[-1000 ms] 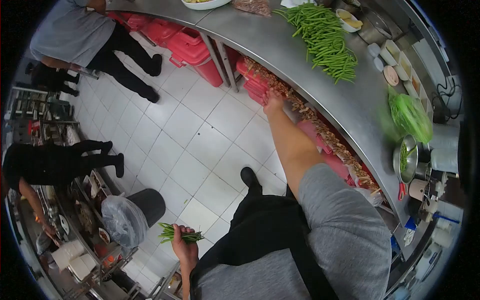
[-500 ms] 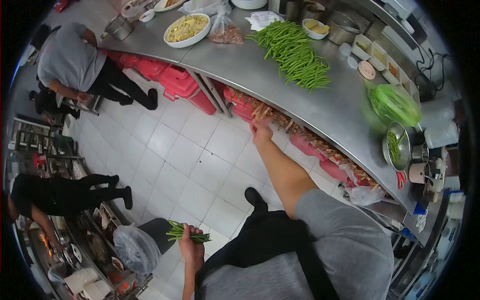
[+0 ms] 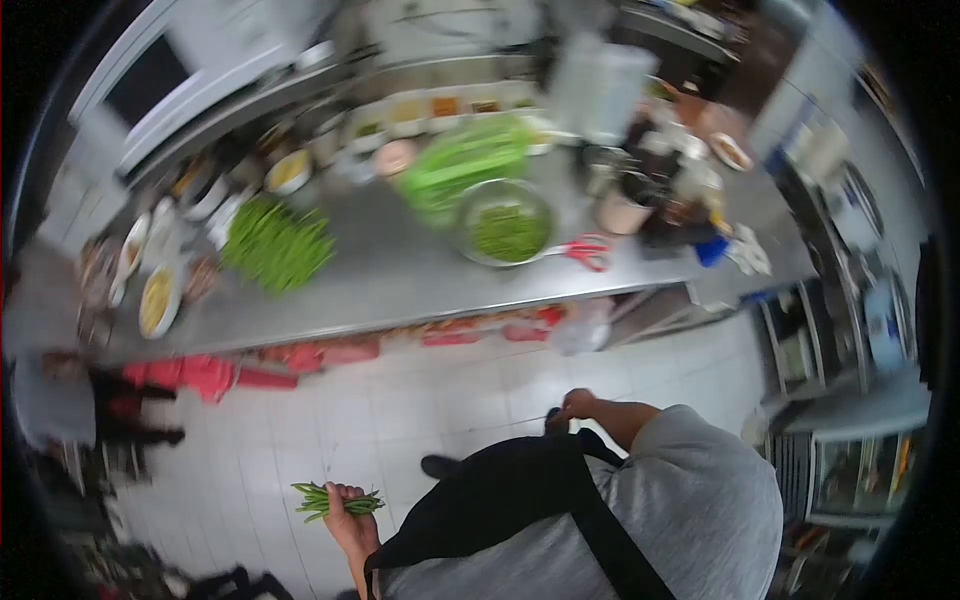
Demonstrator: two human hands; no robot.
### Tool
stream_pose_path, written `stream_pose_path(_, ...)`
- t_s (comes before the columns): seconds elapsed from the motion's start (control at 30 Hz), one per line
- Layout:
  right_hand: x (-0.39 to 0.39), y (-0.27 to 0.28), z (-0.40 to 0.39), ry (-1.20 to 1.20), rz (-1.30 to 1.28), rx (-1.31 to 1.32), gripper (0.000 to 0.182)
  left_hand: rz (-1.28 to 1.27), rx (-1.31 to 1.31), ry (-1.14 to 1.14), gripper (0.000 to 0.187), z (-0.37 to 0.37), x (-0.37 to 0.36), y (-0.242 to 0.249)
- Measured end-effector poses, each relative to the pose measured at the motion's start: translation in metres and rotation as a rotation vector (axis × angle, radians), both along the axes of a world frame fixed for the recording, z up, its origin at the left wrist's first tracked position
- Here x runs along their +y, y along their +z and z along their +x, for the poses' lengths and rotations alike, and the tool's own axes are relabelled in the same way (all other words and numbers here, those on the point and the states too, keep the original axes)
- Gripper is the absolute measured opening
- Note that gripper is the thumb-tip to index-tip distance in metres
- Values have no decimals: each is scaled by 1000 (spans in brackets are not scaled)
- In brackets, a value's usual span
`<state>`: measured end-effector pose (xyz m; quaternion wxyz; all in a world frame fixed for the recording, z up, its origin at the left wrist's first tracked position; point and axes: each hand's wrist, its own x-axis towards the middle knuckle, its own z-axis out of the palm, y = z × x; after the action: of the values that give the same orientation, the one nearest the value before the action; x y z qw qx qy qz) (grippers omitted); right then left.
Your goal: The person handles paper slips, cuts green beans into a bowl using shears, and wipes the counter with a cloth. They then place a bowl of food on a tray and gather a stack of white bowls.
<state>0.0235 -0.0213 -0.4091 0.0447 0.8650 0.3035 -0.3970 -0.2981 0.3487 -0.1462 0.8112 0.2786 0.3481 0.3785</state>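
Green beans (image 3: 275,245) lie heaped on the left of the table (image 3: 385,285), short of its near edge. Nearer, the left hand (image 3: 347,512) is closed round a bunch (image 3: 308,500), both ends jutting out; tiled floor (image 3: 300,435) spreads between it and that edge. Farther right, a metal bowl (image 3: 537,198) holds green pieces. Nearer, the right hand (image 3: 578,403) curls, apart from the table; whether it holds anything cannot be told.

Green beans (image 3: 311,500) — in left grip (image 3: 344,514)
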Motion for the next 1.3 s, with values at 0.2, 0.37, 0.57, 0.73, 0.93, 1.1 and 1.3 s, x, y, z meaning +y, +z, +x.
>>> stream_pose_path(0.2, -299, 116, 29, -1110, 366, -529, 16, -81, 11, -346, 14, 121, -118, 78)
stream_pose_path(0.37, -429, 193, 101, -1527, 670, -1040, 20, -17, -53, -566, 13, 209, -184, 97)
stream_pose_path(0.57, -432, 319, 209, -1406, 939, -1189, 19, 46, -72, -741, 16, 262, -203, 135)
stream_pose_path(0.73, -389, 379, 288, -996, 840, -1339, 22, 83, -67, -728, 14, 319, -215, 148)
stream_pose_path(0.93, -401, 379, 383, -923, 771, -1277, 18, 94, -50, -697, 11, 367, -240, 157)
stream_pose_path(1.1, -437, 362, 488, -863, 816, -1231, 14, 162, 18, -540, 15, 394, -298, 164)
stream_pose_path(1.3, -478, 343, 594, -747, 719, -1192, 11, 147, 112, -394, 18, 421, -386, 167)
